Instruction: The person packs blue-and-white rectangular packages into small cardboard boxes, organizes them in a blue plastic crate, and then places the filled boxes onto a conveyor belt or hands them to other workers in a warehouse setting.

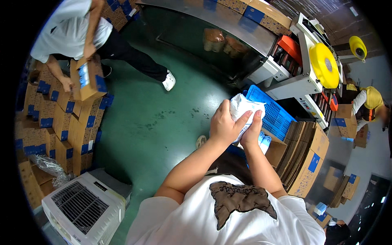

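Observation:
A white soft pack (248, 107) with blue print is gripped between my two hands, in front of my body. My left hand (224, 125) wraps its left side, fingers curled and thumb laid along the front. On the other side, my right hand (252, 133) presses against the pack, its thumb upright beside the left one. Just beyond the pack is a blue plastic crate (272, 115). Below my right hand, similar blue-and-white packs (264, 143) show in an open cardboard box (274, 152), partly hidden by my hands.
Folded cartons (295, 151) stand at right. Beyond the crate is a carton-sealing machine with a yellow tape roll (323, 65), beside a metal table (228, 22). At left, a co-worker (77, 36) handles an open carton (87, 79) over stacked boxes (61, 118). A white air cooler (83, 206) stands nearer.

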{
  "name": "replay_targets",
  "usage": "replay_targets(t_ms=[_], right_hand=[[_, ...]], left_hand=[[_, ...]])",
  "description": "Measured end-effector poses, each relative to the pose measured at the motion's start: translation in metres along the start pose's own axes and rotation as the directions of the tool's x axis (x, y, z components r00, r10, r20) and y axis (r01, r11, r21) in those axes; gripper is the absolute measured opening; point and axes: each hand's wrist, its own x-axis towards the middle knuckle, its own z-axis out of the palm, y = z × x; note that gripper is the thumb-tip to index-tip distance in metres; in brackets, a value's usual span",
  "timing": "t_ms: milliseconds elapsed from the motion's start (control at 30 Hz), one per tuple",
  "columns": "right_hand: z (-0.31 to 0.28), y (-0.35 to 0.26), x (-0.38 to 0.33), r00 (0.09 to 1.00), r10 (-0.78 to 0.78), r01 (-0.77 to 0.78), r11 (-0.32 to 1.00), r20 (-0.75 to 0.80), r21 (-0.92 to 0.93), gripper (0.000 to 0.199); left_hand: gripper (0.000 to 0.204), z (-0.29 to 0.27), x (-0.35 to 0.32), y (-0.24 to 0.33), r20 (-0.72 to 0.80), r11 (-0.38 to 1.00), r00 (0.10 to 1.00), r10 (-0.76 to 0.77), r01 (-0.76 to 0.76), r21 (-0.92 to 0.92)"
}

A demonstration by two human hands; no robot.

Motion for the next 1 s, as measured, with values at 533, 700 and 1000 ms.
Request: replay_targets(t_ms=[533, 700, 1000], right_hand=[[-0.133, -0.032, -0.017, 0.952, 0.281, -0.226, 0.91, 0.117, -0.348, 0.088], [-0.22, -0.022, -0.059, 0.976, 0.217, -0.18, 0.853, 0.019, -0.49, 0.088], [-0.36, -0.035, -0.045, 0.929, -0.01, 0.366, 0.165, 0.37, -0.916, 0.048]], left_hand=[[0.037, 0.11, -0.033, -0.018, 0.386, 0.707, 0.838, -0.387, 0.538, -0.459], [0.01, 0.165, -0.073, -0.04, 0.721, 0.619, 0.582, -0.377, 0.737, -0.272], [0.05, 0.186, -0.142, -0.143, 0.344, 0.795, 0.868, -0.358, 0.09, 0.599]])
